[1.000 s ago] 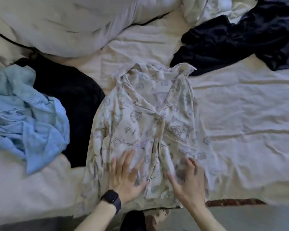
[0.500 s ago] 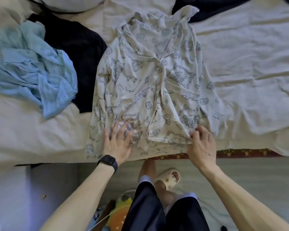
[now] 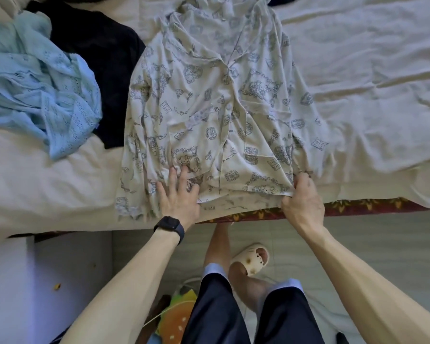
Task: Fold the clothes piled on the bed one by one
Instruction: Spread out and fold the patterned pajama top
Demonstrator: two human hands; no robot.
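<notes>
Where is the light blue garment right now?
In the head view, the light blue garment lies crumpled on the bed at the left, partly over a black garment that sits between it and the printed shirt.

Printed shirt (image 3: 209,100) soft matt cloth; blue garment (image 3: 42,90) seemingly openwork knit.

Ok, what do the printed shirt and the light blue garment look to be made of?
The printed shirt: thin, soft cloth, matt, possibly cotton; it lies limp and bunches into fine creases where the right hand grips its hem. The light blue garment: openwork knit or eyelet fabric, matt; rows of small holes show across it. The exact fibre of either cannot be told.
</notes>
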